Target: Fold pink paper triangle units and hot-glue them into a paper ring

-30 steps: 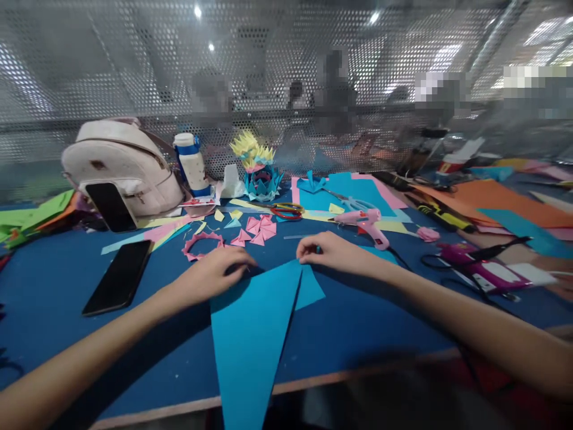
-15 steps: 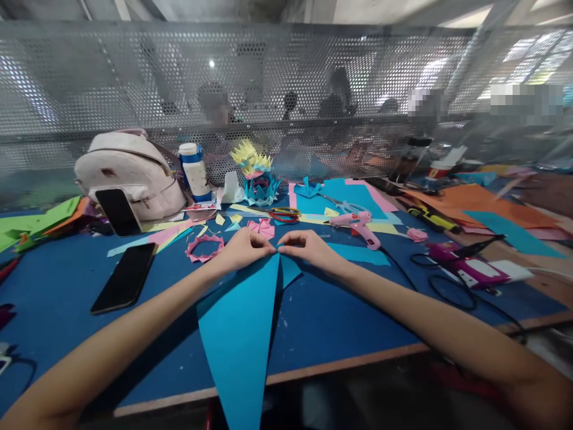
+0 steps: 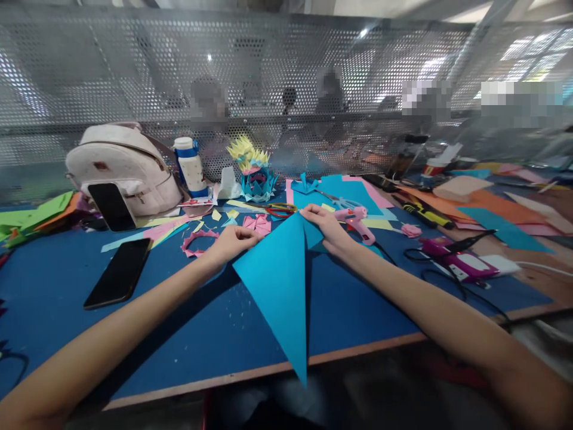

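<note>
A folded sheet of blue paper point(image 3: 280, 280) hangs before me, its long point reaching down past the table's front edge. My right hand point(image 3: 329, 230) is closed, pinching the paper's top corner between thumb and fingers. Lower and to the left, my left hand point(image 3: 235, 243) pinches at the slanting upper left edge of the same sheet. A smaller blue flap shows behind the fold, under my right hand. Just beyond the left hand lie a pink paper ring point(image 3: 197, 243) with a zigzag rim and a folded pink paper piece point(image 3: 257, 224).
Behind the hands are red-handled scissors point(image 3: 281, 209), a pink glue gun point(image 3: 356, 222) and a paper model point(image 3: 257, 176). Two phones, one lying flat point(image 3: 119, 275), a white backpack point(image 3: 123, 164) and a bottle point(image 3: 190, 167) are left. A purple device point(image 3: 461, 263) with cables lies right.
My hands have moved apart: the right went up and right with the paper's corner, the left went left and slightly down. The paper has risen and swung right.
</note>
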Action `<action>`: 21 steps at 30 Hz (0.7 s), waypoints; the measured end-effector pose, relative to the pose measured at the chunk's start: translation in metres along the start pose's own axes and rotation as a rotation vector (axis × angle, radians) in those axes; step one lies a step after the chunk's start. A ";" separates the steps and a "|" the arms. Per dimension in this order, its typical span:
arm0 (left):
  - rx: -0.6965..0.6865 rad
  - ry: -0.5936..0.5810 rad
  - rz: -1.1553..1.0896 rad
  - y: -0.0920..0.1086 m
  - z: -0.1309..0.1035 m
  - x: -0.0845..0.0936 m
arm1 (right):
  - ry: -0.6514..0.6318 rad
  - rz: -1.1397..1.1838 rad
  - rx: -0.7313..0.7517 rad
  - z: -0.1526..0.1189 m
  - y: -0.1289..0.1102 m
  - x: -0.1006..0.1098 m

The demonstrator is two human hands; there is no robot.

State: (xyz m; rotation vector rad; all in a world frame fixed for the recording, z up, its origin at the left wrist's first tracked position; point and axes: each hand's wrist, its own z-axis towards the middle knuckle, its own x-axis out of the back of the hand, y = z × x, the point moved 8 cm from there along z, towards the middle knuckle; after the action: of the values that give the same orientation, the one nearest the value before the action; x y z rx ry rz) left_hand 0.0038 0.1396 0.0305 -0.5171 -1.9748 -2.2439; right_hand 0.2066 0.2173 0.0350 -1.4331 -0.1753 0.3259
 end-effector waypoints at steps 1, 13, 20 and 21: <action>-0.013 -0.006 -0.011 0.001 0.001 0.001 | 0.019 0.014 -0.011 0.002 0.002 0.005; -0.270 -0.712 0.796 0.053 -0.065 -0.027 | 0.047 0.057 -0.310 0.003 0.056 0.007; -0.427 -0.525 0.966 0.047 -0.074 -0.036 | 0.010 0.030 -0.343 -0.014 0.052 0.001; -0.411 -0.499 0.899 0.045 -0.072 -0.031 | -0.008 0.017 -0.337 -0.018 0.048 -0.001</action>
State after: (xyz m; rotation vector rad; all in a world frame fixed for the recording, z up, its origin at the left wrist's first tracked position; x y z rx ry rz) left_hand 0.0330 0.0583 0.0558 -1.7228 -0.9894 -1.9617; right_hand 0.2058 0.2052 -0.0152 -1.7674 -0.2320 0.3265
